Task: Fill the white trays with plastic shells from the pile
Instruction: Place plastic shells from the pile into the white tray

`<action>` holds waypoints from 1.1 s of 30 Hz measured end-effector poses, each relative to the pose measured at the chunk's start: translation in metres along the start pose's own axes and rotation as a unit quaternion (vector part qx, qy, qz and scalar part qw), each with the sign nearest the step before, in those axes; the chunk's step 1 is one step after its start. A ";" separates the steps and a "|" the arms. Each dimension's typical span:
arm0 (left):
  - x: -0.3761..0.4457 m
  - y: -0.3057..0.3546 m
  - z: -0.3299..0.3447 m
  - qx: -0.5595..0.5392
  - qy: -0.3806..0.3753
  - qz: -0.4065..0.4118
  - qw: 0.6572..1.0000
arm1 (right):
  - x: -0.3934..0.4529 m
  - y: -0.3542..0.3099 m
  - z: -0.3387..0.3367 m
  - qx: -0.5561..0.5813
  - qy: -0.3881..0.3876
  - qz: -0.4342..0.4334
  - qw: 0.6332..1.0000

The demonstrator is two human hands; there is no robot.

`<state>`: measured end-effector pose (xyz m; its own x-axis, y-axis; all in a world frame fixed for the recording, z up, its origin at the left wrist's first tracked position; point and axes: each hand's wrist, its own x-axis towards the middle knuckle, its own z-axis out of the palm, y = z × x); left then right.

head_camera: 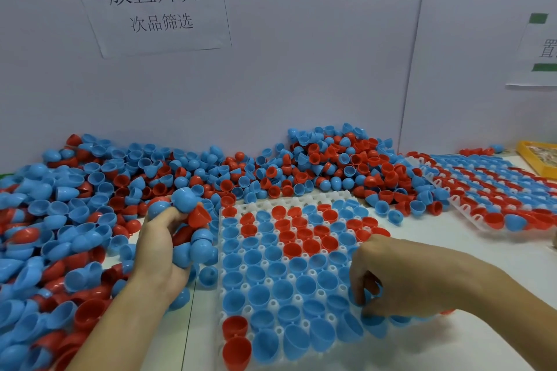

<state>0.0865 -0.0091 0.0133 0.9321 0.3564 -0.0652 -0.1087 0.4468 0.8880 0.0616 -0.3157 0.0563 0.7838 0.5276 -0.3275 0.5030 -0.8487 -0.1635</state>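
Two bare hands work over a white tabletop (437, 253). Left hand (159, 253) sits at the pile's near edge, just left of the front tray, fingers curled round a clutch of red and blue plastic half-shells (193, 220); several blue ones and at least one red cone-shaped one bulge out above and to the right of the fist. Right hand (401, 277) reaches in from the right, knuckles up, fingers bent down onto the right-hand rows of the white pegged plastic tray (232, 286). Its fingertips touch a blue shell there; whether they pinch it or only press it cannot be told.

Front tray lies flat, directly between the two hands. Most of its sockets hold shells, open side up: blue across the lower and left rows, a red patch toward the upper middle, two red shells at the near left corner. A few sockets along the far edge look unfilled.

Loose pile of red and blue shells (99, 190) runs along the back wall from far left to centre right, heaped highest behind the tray's right end. Second white tray (470, 205), well filled with red and blue rows, lies tilted at the right, apart from the right hand. Yellow box (536, 159) at the far right edge. White paper sign with black characters (150, 3) hangs on the grey wall.
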 end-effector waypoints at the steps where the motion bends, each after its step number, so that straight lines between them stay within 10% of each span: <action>1: 0.000 0.000 0.000 -0.001 0.000 0.000 1.000 | 0.000 0.000 0.000 0.005 0.000 -0.001 1.000; 33: 0.006 -0.002 -0.003 -0.023 0.009 0.002 1.000 | 0.114 -0.022 -0.030 -0.060 0.156 -0.032 0.985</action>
<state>0.0909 -0.0054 0.0096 0.9253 0.3728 -0.0697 -0.1288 0.4817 0.8668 0.1507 -0.2363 0.0505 0.8133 0.5816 -0.0156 0.5800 -0.8126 -0.0579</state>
